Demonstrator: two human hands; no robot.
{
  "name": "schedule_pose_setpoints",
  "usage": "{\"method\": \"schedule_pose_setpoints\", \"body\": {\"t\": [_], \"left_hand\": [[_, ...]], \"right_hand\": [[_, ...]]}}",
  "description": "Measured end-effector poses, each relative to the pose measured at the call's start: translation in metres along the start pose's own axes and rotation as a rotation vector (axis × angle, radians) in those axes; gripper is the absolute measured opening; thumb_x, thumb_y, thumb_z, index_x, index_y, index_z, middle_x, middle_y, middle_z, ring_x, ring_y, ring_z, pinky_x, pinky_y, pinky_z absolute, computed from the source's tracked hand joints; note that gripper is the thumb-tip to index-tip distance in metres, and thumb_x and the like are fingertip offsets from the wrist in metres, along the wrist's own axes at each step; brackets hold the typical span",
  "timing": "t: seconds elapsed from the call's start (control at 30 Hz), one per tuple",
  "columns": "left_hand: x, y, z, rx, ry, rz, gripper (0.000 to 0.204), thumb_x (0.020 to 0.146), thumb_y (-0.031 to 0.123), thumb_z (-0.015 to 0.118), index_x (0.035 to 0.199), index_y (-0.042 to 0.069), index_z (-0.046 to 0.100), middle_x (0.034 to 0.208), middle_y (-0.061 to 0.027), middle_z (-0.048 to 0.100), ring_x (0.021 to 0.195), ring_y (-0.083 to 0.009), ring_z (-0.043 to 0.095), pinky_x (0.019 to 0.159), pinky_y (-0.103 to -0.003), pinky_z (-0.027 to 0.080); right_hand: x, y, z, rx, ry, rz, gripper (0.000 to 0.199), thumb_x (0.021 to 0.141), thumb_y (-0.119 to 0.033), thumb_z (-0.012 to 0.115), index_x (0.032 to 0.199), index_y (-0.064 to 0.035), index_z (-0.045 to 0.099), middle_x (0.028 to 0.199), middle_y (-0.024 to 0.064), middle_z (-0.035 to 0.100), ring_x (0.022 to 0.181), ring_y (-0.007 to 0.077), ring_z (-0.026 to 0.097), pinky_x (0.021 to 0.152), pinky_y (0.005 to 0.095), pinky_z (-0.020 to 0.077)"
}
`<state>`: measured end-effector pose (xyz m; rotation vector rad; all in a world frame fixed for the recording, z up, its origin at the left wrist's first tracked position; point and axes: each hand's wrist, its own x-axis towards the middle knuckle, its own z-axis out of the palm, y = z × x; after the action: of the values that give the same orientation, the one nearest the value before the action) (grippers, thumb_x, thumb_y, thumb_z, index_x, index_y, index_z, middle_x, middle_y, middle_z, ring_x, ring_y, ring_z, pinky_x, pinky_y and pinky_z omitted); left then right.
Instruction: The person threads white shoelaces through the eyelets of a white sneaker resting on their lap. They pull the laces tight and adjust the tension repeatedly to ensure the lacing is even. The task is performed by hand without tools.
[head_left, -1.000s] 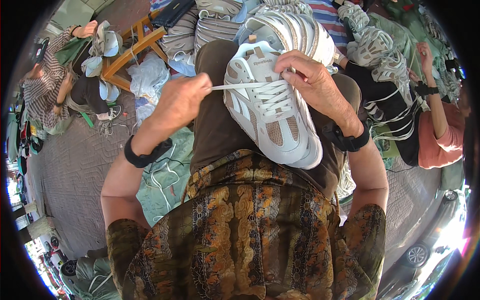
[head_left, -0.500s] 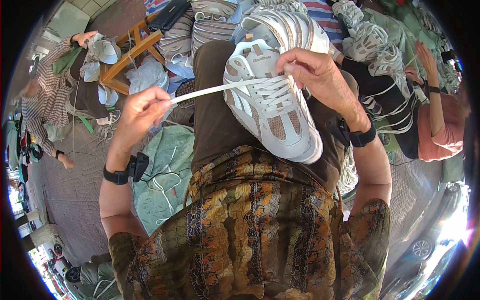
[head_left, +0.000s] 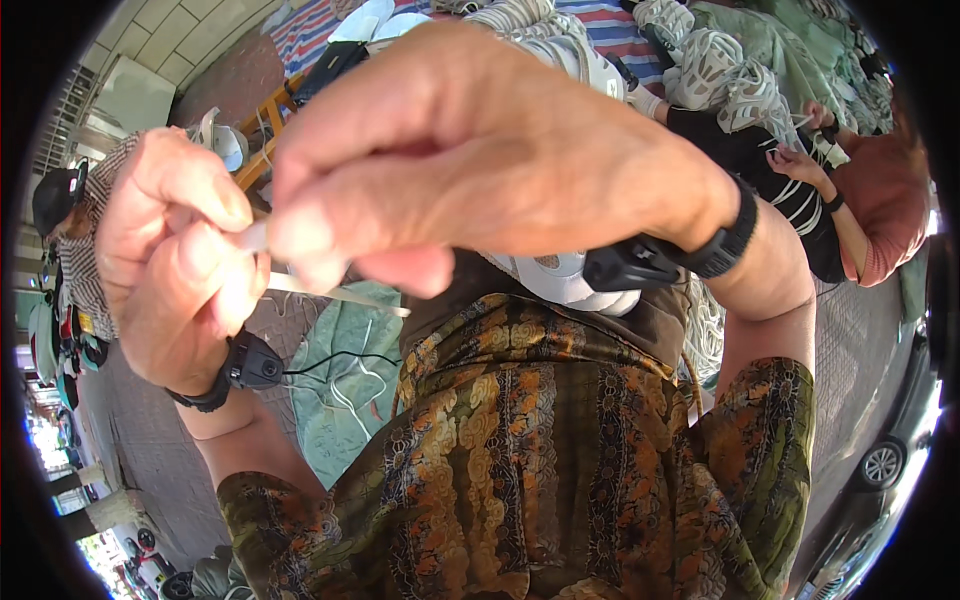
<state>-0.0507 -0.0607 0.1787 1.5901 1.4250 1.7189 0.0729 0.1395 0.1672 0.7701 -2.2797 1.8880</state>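
Since half second before, you raised both hands close to camera, hiding most of white mesh lace-up sneaker (head_left: 560,275) on lap. Left hand (head_left: 175,265) pinched flat white shoelace (head_left: 330,293); right hand (head_left: 480,150) fingers closed on it too. Step looked like lace tensioning; next move called for steady pull.

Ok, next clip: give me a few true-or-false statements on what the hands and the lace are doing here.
1. Both hands are raised close to the camera. True.
2. The left hand pinches a white shoelace. True.
3. The right hand holds a pair of scissors. False: its fingers meet the lace near the left hand.
4. Both wrists are bare. False: each carries a black band, seen as the right wristband and the left wristband.
5. The white shoe is mostly hidden behind the right hand. True.
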Motion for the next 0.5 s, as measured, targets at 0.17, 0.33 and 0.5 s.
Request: {"method": "schedule_pose_setpoints", "body": {"t": [0.17, 0.33, 0.5], "left_hand": [[-0.017, -0.029, -0.014, -0.047, 0.038, -0.164, 0.024, 0.093, 0.019, 0.060, 0.098, -0.003, 0.054, 0.061, 0.0010, 0.046, 0.039, -0.0021, 0.032, 0.037, -0.018, 0.024], [-0.005, -0.058, -0.007, 0.017, -0.002, -0.449, 0.020, 0.094, 0.017, 0.059, 0.102, -0.001, 0.060, 0.063, -0.0001, 0.054, 0.045, -0.0021, 0.040, 0.040, -0.017, 0.028], [0.019, -0.111, 0.007, 0.058, -0.122, -0.490, 0.015, 0.094, 0.014, 0.059, 0.096, 0.000, 0.063, 0.065, -0.0010, 0.058, 0.047, -0.0020, 0.045, 0.042, -0.016, 0.033]], "right_hand": [[-0.072, -0.007, -0.046, 0.039, 0.284, 0.031, 0.024, 0.101, -0.022, 0.048, 0.095, -0.0011, 0.058, 0.067, -0.0018, 0.050, 0.058, 0.0065, 0.044, 0.058, 0.0220, 0.0380], [-0.160, 0.008, -0.097, -0.008, 0.592, 0.078, 0.029, 0.102, -0.021, 0.045, 0.088, -0.0005, 0.058, 0.059, -0.0040, 0.039, 0.055, 0.0076, 0.035, 0.063, 0.0260, 0.0394], [-0.212, 0.034, -0.131, 0.030, 0.763, 0.027, 0.027, 0.103, -0.021, 0.044, 0.087, -0.0011, 0.056, 0.060, -0.0032, 0.037, 0.059, 0.0088, 0.035, 0.065, 0.0273, 0.0399]]}}
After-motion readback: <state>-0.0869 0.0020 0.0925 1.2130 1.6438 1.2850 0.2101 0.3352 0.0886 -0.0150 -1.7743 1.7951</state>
